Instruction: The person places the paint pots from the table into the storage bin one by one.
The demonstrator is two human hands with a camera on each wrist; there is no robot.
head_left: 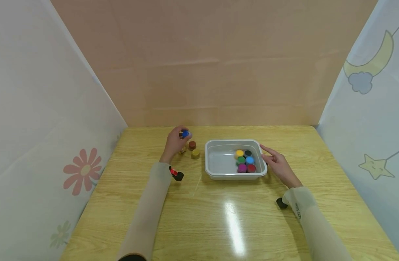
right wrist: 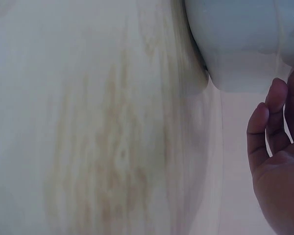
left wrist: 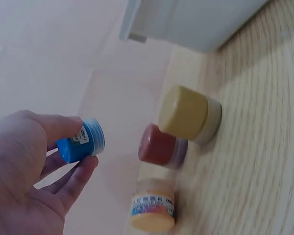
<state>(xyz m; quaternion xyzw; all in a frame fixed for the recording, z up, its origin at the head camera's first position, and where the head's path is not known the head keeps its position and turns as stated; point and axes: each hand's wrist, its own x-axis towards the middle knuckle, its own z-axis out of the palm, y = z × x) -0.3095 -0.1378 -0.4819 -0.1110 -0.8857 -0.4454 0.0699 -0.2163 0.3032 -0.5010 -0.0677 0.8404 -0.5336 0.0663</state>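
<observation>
I've got the left hand (head_left: 175,143) with its grip pinched around a blue jar (left wrist: 73,148), held up off the worktop (head_left: 199,210). An ochre jar (head_left: 195,154) and a brown jar (head_left: 192,145) stand between it and the white tray (head_left: 232,177); an orange jar (left wrist: 153,220), partly blurred, seems to lie sideways. Six lidded jars (head_left: 241,161) fill the tray's right side. My right hand (head_left: 280,167) touches its right rim, fingers loosely extended.

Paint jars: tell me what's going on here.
A person's left hand pinches a blue paint jar outside the white plastic tub, with the right hand at the tub's right rim. Six jars sit in the tub's right half. A brown jar, a mustard jar and an orange jar are on the wooden table.
</observation>
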